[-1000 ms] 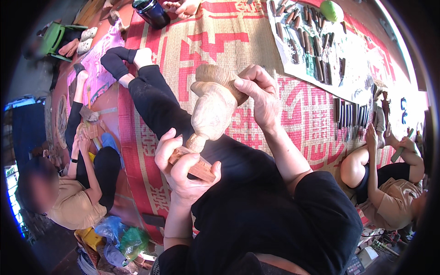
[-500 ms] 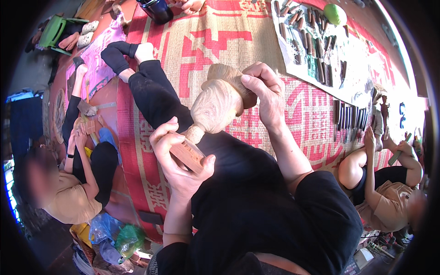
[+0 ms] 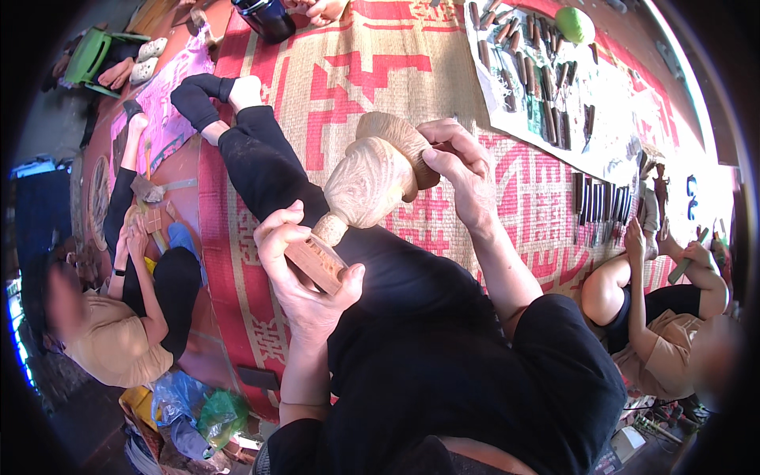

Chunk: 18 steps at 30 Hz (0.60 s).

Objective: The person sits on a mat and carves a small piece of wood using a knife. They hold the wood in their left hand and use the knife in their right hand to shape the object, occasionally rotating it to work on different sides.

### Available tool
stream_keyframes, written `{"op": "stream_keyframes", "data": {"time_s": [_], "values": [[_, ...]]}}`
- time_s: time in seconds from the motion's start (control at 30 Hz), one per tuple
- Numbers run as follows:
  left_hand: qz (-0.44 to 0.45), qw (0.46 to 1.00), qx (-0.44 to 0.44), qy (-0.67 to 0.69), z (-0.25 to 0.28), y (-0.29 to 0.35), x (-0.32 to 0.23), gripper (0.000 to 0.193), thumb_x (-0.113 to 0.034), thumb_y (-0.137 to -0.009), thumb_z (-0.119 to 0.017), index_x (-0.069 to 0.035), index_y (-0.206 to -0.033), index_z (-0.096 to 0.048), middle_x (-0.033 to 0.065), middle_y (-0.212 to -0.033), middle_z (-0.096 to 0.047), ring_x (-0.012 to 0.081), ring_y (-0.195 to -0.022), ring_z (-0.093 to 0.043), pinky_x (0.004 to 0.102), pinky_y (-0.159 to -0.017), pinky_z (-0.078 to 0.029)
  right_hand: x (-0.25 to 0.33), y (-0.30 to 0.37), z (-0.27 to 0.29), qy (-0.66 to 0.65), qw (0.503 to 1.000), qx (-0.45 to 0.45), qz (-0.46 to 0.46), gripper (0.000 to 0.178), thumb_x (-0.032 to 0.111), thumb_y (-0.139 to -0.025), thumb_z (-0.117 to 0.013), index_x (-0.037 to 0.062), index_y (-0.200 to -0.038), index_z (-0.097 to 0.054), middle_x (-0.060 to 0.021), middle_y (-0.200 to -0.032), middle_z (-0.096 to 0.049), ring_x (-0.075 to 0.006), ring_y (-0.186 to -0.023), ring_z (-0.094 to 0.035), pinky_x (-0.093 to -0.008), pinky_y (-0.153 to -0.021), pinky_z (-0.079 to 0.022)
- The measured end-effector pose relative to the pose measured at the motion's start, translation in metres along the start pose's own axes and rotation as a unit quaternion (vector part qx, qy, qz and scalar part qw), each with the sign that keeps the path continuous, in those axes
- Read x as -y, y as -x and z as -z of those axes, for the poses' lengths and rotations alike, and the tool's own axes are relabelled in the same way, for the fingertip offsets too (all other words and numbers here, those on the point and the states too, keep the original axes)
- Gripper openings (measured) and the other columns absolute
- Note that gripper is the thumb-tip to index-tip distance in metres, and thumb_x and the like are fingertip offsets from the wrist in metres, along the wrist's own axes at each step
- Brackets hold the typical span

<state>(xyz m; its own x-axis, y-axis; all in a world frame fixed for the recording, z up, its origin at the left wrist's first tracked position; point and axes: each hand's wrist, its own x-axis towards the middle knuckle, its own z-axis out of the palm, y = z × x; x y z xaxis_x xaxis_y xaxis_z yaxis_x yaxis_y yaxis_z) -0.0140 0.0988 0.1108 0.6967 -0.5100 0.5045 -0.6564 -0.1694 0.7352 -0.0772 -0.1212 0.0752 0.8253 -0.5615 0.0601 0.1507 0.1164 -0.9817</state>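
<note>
Holds, raised between both hands over black fabric trousers (image 3: 269,162), one pale, bulbous carved wooden piece (image 3: 364,180): swirl-grained, narrow at the neck, broad and disc-like at the opposite end. Sits tilted, neck toward lower left, broad end toward upper right.

Left hand (image 3: 305,294): curled around a reddish-brown rectangular wooden block (image 3: 315,264), thumb near one end, fingers along the other. Touches, at the block, the neck of the carved piece; cannot tell whether joined.

Right hand (image 3: 473,186): narrowed to a pinch on the rim of the broad end, thumb against the wood, other fingers bent.

Below: red and straw-coloured woven mat (image 3: 384,70). Toward upper right: white sheet (image 3: 611,152) bearing dark-handled tools (image 3: 548,123) and a round green object (image 3: 575,25); beside the sheet, a row of slim dark-handled tools (image 3: 597,194).
</note>
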Motion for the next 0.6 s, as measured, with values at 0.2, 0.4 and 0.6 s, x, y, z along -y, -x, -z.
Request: {"op": "stream_keyframes", "data": {"time_s": [0.2,0.4,0.6], "values": [[0.002,1.000,0.001,-0.002,-0.0003,-0.0016,-0.0025,0.066,-0.027,-0.066,-0.077,-0.008,-0.115,-0.039,0.0156,-0.112,-0.046,0.0315,-0.110,-0.050,0.0490,-0.101,-0.041,-0.0007,0.0015,0.0012,-0.024,0.999,0.001,-0.022,0.024,0.008,-0.081,-0.059,-0.0029,-0.102,-0.062,-0.0072,-0.102,-0.061,-0.0147,-0.086,-0.061,-0.0270,-0.076,-0.049],[0.011,1.000,-0.002,0.020,-0.0014,-0.0038,0.0000,0.065,-0.024,-0.063,-0.080,-0.006,-0.113,-0.041,0.0155,-0.113,-0.043,0.0305,-0.109,-0.047,0.0481,-0.099,-0.041,0.0002,0.0017,0.0008,-0.024,0.999,0.006,-0.025,0.028,0.011,-0.081,-0.062,-0.0026,-0.106,-0.061,-0.0074,-0.103,-0.060,-0.0153,-0.086,-0.062,-0.0275,-0.075,-0.050],[0.159,0.977,-0.030,0.143,-0.0005,-0.0060,-0.0013,0.061,-0.014,-0.064,-0.074,-0.007,-0.115,-0.042,0.0118,-0.115,-0.043,0.0273,-0.108,-0.049,0.0435,-0.098,-0.041,-0.0032,0.0028,0.0030,0.010,1.000,0.016,-0.016,0.034,0.016,-0.081,-0.066,-0.0026,-0.108,-0.061,-0.0074,-0.101,-0.060,-0.0163,-0.088,-0.061,-0.0292,-0.079,-0.048]]}}
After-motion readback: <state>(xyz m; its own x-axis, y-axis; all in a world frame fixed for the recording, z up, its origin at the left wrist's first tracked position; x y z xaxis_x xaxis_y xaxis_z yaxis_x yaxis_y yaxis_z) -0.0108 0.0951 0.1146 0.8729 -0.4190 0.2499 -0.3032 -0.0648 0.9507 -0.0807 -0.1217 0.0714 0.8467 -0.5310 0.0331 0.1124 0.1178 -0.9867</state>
